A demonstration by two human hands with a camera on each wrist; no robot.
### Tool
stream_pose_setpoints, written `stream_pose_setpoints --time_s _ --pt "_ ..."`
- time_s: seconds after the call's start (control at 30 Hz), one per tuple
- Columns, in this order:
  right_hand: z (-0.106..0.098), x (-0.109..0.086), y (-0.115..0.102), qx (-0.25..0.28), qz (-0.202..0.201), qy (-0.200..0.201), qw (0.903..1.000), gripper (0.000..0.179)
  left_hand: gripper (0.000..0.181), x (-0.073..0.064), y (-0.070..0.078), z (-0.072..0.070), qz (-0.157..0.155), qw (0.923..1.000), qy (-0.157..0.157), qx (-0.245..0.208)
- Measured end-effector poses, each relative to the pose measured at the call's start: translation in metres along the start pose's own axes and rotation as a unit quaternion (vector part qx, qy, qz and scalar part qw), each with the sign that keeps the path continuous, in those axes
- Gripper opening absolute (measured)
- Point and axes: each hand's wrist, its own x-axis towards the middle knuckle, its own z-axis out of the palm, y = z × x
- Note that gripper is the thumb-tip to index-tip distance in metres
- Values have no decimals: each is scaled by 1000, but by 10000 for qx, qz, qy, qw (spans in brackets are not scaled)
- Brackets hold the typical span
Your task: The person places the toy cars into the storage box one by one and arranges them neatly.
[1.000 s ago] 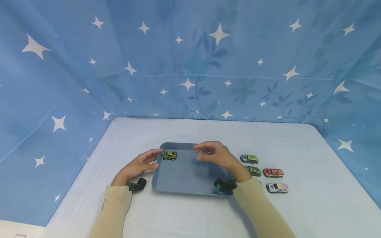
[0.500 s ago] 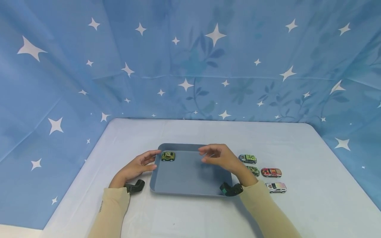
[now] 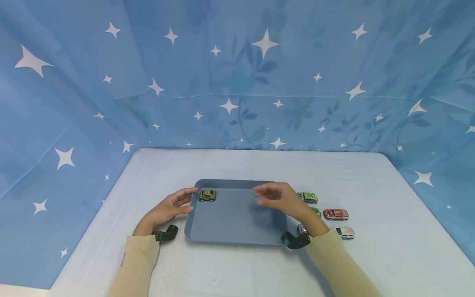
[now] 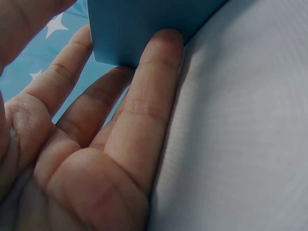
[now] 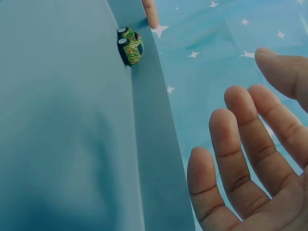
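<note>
A grey-blue tray [image 3: 233, 220] lies on the table, with a small green patterned toy car [image 3: 207, 195] in its far left corner. My left hand [image 3: 167, 209] rests at the tray's left edge. In the left wrist view, its fingertips touch the outer wall of the tray [image 4: 130, 29]. Over the tray's right side hovers my right hand [image 3: 285, 201], its fingers loosely bent and holding nothing. The right wrist view shows the same toy car [image 5: 131, 46] against the tray wall, well away from the right hand [image 5: 250, 178].
Right of the tray stand several more toy cars: a green-yellow one [image 3: 309, 198], a red one [image 3: 335, 214] and a white one [image 3: 346, 233]. My right forearm partly hides some of them. A blue starry cloth [image 3: 237, 74] hangs behind the white table [image 3: 230, 268].
My right hand has drawn back to the right across the tray, toward the row of cars. The left hand stays at the tray's edge. The whole head view has shifted slightly.
</note>
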Motion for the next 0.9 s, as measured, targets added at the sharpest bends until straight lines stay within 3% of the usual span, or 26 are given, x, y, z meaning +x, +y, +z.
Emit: stream_pose_setpoints --time_s 0.2,0.63,0.9 --pt "-5 -5 0 -83 -85 14 9999 42 71 -1 1 0 -21 10000 3 -6" --pt "-17 -18 -4 -58 171 103 9998 44 71 0 1 0 17 10000 -21 -30" --pt "-22 -26 4 -33 -4 125 9999 41 72 0 2 1 -25 10000 3 18"
